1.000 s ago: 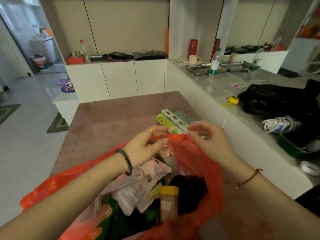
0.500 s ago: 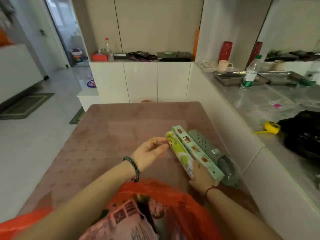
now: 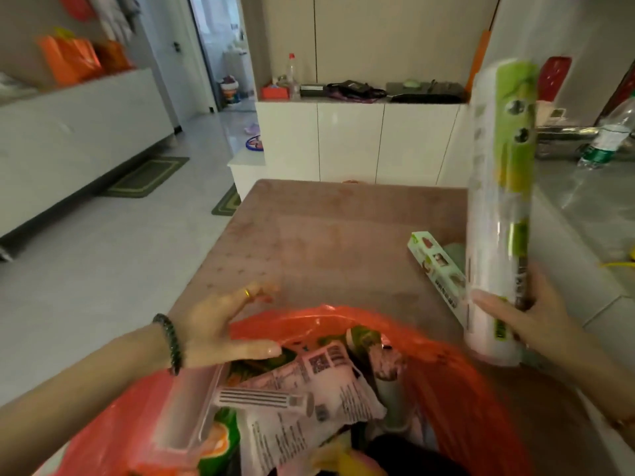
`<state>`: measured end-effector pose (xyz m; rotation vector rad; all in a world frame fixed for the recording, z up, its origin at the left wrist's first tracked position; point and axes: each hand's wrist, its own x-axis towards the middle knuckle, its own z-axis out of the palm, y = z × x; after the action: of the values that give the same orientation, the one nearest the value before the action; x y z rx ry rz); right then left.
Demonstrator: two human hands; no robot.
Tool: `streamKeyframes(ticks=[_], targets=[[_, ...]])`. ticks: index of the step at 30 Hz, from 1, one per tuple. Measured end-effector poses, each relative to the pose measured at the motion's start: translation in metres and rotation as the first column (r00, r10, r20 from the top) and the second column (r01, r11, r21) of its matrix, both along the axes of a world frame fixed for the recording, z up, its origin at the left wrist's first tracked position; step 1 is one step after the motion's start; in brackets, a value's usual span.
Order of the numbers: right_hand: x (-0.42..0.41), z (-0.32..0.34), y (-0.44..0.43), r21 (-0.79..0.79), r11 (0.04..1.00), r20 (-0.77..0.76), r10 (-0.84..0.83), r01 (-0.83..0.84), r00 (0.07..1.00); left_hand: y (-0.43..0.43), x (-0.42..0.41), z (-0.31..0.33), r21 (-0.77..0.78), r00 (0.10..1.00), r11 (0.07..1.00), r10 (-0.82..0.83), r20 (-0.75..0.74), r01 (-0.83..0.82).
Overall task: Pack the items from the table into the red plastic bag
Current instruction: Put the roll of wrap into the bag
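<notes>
Head view: your right hand [image 3: 529,324] curls round the lower end of a long, glossy roll [image 3: 498,201], a green-and-white cylinder under clear film, held upright over the table's right side. Your left hand [image 3: 213,331] lies spread, fingers straight, against the rim of the red plastic bag [image 3: 446,383]. The bag is thin, crinkled and translucent. It gapes at the near edge, stuffed with printed pink-white packets [image 3: 319,383]. A slim green carton [image 3: 436,266] lies flat on the matte brown table [image 3: 326,235].

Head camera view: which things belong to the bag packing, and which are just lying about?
Job: red plastic bag, green roll in the right hand, green box on the table, left hand at the bag's rim.
Lying about: water bottle, orange bags, floor mat.
</notes>
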<state>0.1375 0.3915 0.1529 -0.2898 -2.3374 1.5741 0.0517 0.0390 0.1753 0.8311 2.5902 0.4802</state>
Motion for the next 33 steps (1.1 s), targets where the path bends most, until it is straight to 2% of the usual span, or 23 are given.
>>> streamKeyframes(ticks=[2, 3, 4, 6, 7, 8, 11, 13, 15, 17, 18, 20, 22, 23, 24, 27, 31, 33], targets=[[0.02, 0.031, -0.023, -0.05, 0.998, -0.06, 0.041, -0.044, 0.997, -0.03, 0.004, -0.007, -0.228, 0.991, 0.974, -0.038, -0.129, 0.007], [0.031, 0.041, -0.035, -0.072, 0.994, -0.079, 0.08, -0.086, 0.994, -0.043, 0.004, -0.011, -0.282, 0.978, 0.959, -0.05, -0.204, -0.01], [0.041, 0.047, -0.048, -0.059, 0.989, -0.106, 0.127, -0.134, 0.986, -0.054, 0.004, -0.014, -0.31, 0.961, 0.95, -0.051, -0.272, -0.038], [0.061, 0.05, -0.076, 0.078, 0.978, -0.148, 0.204, -0.194, 0.968, -0.07, 0.001, -0.018, -0.321, 0.937, 0.94, -0.005, -0.35, -0.116], [0.069, 0.05, -0.092, 0.161, 0.96, -0.151, 0.252, -0.228, 0.956, -0.076, -0.005, -0.019, -0.292, 0.931, 0.945, 0.033, -0.364, -0.148], [0.077, 0.048, -0.107, 0.214, 0.933, -0.133, 0.322, -0.29, 0.937, -0.081, -0.012, -0.018, -0.2, 0.929, 0.963, 0.102, -0.357, -0.183], [0.091, 0.033, -0.144, 0.365, 0.806, 0.085, 0.47, -0.466, 0.879, -0.089, -0.031, -0.017, 0.143, 0.933, 0.96, 0.269, -0.238, -0.24], [0.096, 0.014, -0.151, 0.603, 0.641, 0.219, 0.44, -0.475, 0.871, -0.086, -0.037, -0.013, 0.28, 0.919, 0.923, 0.329, -0.216, -0.265], [0.097, -0.004, -0.153, 0.798, 0.466, 0.214, 0.372, -0.381, 0.903, -0.081, -0.036, -0.005, 0.401, 0.898, 0.869, 0.391, -0.199, -0.29], [0.096, -0.019, -0.158, 0.847, 0.382, 0.244, 0.339, -0.37, 0.909, -0.08, -0.033, 0.002, 0.449, 0.921, 0.854, 0.361, -0.148, -0.263], [0.097, -0.023, -0.162, 0.855, 0.357, 0.258, 0.334, -0.375, 0.907, -0.083, -0.029, 0.004, 0.406, 0.942, 0.885, 0.308, -0.137, -0.23], [0.097, -0.031, -0.166, 0.854, 0.357, 0.258, 0.339, -0.378, 0.905, -0.091, -0.021, 0.002, 0.126, 0.972, 0.977, 0.189, -0.14, -0.172], [0.095, -0.032, -0.171, 0.873, 0.348, 0.239, 0.304, -0.341, 0.922, -0.098, -0.016, -0.001, -0.161, 0.978, 0.98, 0.084, -0.192, -0.116], [0.091, -0.032, -0.173, 0.892, 0.336, 0.214, 0.281, -0.304, 0.936, -0.1, -0.017, -0.002, -0.198, 0.974, 0.975, 0.057, -0.221, -0.102], [0.086, -0.03, -0.174, 0.911, 0.324, 0.172, 0.258, -0.253, 0.951, -0.102, -0.018, -0.001, -0.17, 0.968, 0.979, 0.066, -0.24, -0.109], [0.069, -0.018, -0.176, 0.936, 0.29, 0.154, 0.171, -0.199, 0.973, -0.106, -0.027, 0.005, 0.053, 0.955, 0.978, 0.208, -0.212, -0.202], [0.039, -0.007, -0.183, 0.87, 0.314, 0.378, 0.068, -0.379, 0.923, -0.105, -0.031, 0.007, 0.281, 0.956, 0.932, 0.27, -0.119, -0.228], [0.027, -0.008, -0.185, 0.849, 0.315, 0.433, 0.045, -0.424, 0.9, -0.106, -0.03, 0.006, 0.383, 0.969, 0.9, 0.243, -0.038, -0.211]])
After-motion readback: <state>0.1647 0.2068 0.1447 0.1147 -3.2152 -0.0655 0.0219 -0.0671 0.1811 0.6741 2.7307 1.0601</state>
